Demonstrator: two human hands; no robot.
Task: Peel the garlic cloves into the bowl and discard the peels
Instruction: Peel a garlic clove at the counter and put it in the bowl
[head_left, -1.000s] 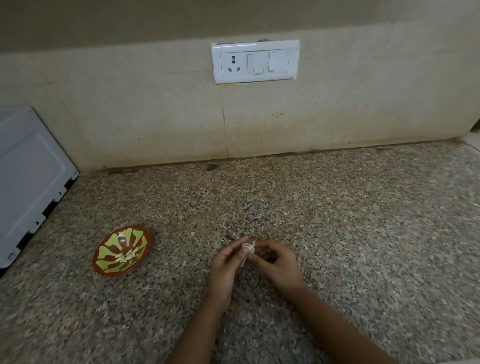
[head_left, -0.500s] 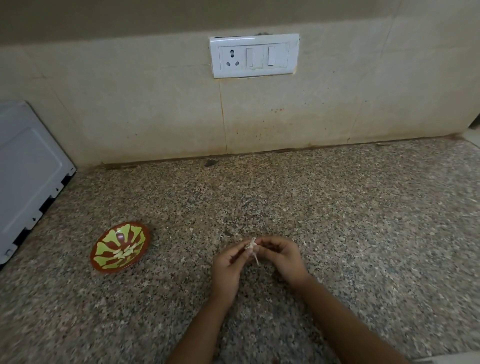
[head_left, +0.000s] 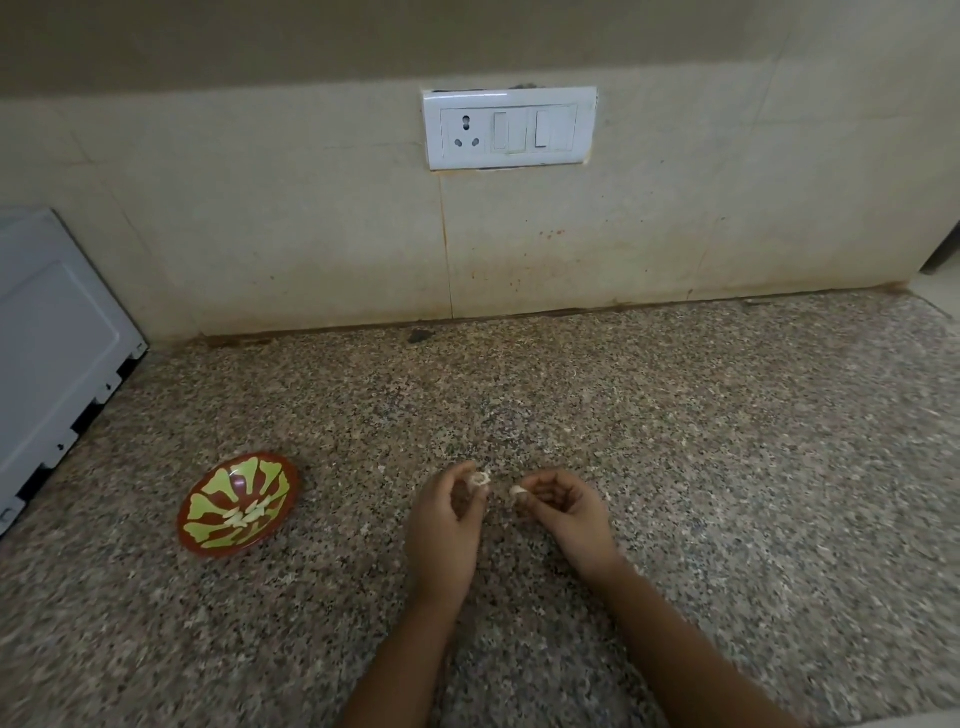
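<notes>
Hands apart now; half a second ago both met on one pale piece. Left hand (head_left: 447, 514) pinches a curled, ring-like pale scrap (head_left: 479, 479). Right hand (head_left: 563, 506) pinches a smaller whitish bit (head_left: 518, 491) (which is clove and which is peel, cannot tell). Both are held over the speckled desk (head_left: 675, 441). Bowl (head_left: 223, 480), red with green pattern, sits well left of the hands, pale peeled cloves (head_left: 249, 515) inside.

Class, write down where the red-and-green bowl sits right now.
In the head view, the bowl sits on the granite counter at lower left, between the white appliance and the left hand, apart from both.
</notes>
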